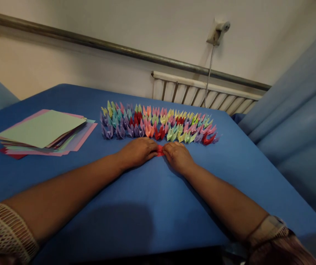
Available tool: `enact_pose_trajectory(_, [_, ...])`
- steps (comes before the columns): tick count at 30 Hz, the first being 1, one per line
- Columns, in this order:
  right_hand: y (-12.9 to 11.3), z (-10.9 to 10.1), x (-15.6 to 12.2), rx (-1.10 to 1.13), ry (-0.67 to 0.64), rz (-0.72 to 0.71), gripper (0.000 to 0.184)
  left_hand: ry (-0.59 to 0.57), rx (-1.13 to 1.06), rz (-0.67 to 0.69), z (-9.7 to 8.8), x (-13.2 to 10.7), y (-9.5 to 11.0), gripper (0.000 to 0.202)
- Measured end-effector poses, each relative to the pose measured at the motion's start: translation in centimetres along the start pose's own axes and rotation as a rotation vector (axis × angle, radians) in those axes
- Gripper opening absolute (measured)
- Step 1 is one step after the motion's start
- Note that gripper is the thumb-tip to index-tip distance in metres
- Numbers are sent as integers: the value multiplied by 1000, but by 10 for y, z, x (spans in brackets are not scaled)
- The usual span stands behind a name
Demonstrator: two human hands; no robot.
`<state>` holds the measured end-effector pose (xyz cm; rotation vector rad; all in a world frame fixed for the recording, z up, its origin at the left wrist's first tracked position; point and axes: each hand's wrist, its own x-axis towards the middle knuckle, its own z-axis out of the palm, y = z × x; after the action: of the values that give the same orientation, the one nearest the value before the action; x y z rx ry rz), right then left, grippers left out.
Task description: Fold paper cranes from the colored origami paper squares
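Observation:
My left hand and my right hand meet on the blue table, fingers curled and pressed onto a small red folded paper that shows between them. Most of that paper is hidden under my fingers. Just beyond my hands stand several rows of small folded paper pieces in purple, red, pink, yellow and green.
A stack of flat coloured paper sheets, light green on top, lies at the left of the table. Behind the table runs a wall with a metal rail, a radiator and a wall socket. Blue fabric hangs at the right.

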<state>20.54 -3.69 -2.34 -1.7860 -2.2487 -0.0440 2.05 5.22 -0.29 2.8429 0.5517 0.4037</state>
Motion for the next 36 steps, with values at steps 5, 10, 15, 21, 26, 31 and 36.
enact_pose_trajectory(5, [0,2,2,18,3,55,26,-13,-8,-42,3,3,1,21])
enact_pose_trajectory(10, [3,7,3,116,59,65,23,13,-58,-93,6,6,2,21])
enact_pose_trajectory(15, [8,13,7,257,92,151,17,65,-101,-204,12,11,0,22])
enact_pose_trajectory(21, [7,13,10,230,103,245,13,98,-68,-316,15,14,1,13])
enact_pose_trajectory(26, [-1,8,9,87,91,240,17,110,-65,-314,15,10,0,14])
enact_pose_trajectory(31, [-7,4,12,69,70,350,22,69,30,-278,9,4,2,15])
enact_pose_trajectory(36, [-8,0,18,140,-6,432,25,47,89,-276,5,1,3,16])
